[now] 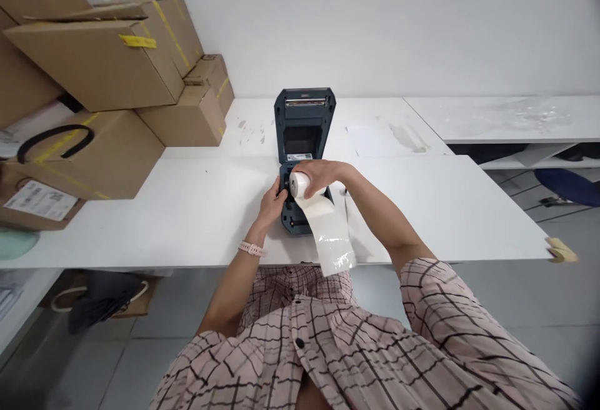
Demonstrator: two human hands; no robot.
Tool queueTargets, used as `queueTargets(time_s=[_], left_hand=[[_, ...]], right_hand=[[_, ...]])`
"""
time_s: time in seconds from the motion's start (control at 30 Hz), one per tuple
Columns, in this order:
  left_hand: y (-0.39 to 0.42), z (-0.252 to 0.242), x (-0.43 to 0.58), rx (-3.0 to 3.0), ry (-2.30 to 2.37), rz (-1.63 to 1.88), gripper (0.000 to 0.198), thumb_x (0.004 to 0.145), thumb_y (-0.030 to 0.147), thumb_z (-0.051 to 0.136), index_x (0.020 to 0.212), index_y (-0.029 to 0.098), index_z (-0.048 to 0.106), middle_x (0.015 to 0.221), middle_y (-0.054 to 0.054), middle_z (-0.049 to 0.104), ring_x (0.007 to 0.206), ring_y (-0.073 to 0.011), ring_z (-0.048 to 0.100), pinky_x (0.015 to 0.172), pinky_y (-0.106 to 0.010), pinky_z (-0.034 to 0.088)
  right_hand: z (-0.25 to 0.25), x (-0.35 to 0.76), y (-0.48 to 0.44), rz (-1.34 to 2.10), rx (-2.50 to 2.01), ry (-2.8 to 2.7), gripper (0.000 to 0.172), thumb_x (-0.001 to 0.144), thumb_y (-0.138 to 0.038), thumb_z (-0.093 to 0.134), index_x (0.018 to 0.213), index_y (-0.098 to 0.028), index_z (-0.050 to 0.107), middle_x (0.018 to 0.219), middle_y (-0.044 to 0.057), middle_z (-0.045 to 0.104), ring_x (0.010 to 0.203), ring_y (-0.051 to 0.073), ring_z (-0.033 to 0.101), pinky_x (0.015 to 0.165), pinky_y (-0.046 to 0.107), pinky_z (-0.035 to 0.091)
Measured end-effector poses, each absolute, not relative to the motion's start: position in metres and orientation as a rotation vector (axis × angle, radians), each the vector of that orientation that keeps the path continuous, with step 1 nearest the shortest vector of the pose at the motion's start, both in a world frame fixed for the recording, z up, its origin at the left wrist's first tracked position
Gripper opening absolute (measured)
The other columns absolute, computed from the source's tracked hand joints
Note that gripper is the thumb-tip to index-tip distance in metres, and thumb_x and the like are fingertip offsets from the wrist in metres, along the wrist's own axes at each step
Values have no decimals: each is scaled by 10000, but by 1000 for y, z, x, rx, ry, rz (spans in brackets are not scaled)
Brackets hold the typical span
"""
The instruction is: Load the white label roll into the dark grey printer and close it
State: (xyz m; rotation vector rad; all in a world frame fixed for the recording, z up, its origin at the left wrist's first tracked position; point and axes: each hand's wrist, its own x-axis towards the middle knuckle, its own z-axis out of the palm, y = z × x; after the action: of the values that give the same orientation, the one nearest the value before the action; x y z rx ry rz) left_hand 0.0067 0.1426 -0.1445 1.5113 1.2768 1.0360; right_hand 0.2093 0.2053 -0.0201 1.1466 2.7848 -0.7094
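Note:
A dark blue-grey label printer (296, 227) stands on the white table with its lid (304, 113) raised toward the wall. My right hand (319, 174) is wrapped over a white label roll (299, 184) inside or just above the printer's open body. From the roll a long strip of labels (330, 235) hangs toward me, past the table's front edge. My left hand (273, 202) grips the left side of the printer's body, with the thumb near the roll's left end. The inside of the printer under the roll is mostly hidden.
Cardboard boxes (112, 63) are piled on the left of the white table (210, 210). A paper sheet (368, 141) lies right of the printer, and clear plastic (525, 110) lies farther right. A blue seat (569, 186) is at the right, and a brown roll (561, 250) sits at the table's front right corner.

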Motion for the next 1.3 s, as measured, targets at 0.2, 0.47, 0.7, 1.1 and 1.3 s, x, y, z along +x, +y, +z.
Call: queueTargets(time_s=[0.2, 0.47, 0.7, 1.1, 1.3], left_hand=[[140, -144, 11, 1455, 1409, 1036, 713, 920, 334, 563, 1612, 234, 423, 1598, -82, 551, 1508, -331, 481, 1256, -511, 355], [133, -139, 14, 1419, 1370, 1049, 691, 963, 366, 529, 1629, 250, 386, 1684, -70, 432, 1555, -310, 413, 1275, -483, 333], [122, -126, 21, 1290, 1204, 1117, 720, 983, 421, 543, 1643, 230, 328, 1751, -81, 293, 1607, -280, 313, 1297, -446, 314], [75, -124, 33, 1217, 1252, 1050, 963, 894, 494, 727, 1678, 320, 196, 1696, -100, 405, 1555, -348, 399, 1243, -495, 406], [77, -124, 31, 1257, 1257, 1073, 958, 887, 461, 739, 1676, 289, 223, 1644, -101, 485, 1537, -352, 425, 1236, -489, 416]], right_hand=[[-44, 196, 215, -642, 1247, 2617, 764, 656, -459, 891, 1333, -203, 645, 1315, 166, 692, 1164, 425, 675, 943, 508, 563], [-69, 229, 118, -680, 1280, 3157, 504, 1019, -432, 586, 1477, -222, 579, 1473, 134, 651, 1378, 360, 593, 1122, 582, 509], [-111, 227, 34, -742, 1584, 3335, 404, 1056, -360, 546, 1452, -330, 618, 1541, 46, 611, 1514, 312, 483, 1215, 631, 459], [-104, 229, 38, -1034, 1619, 3366, 245, 1028, -402, 592, 1241, -346, 700, 1364, 42, 736, 1382, 292, 617, 1134, 597, 504], [-104, 226, 37, -1117, 1661, 3358, 175, 1026, -389, 591, 1133, -349, 724, 1310, 30, 764, 1326, 291, 657, 1117, 590, 501]])
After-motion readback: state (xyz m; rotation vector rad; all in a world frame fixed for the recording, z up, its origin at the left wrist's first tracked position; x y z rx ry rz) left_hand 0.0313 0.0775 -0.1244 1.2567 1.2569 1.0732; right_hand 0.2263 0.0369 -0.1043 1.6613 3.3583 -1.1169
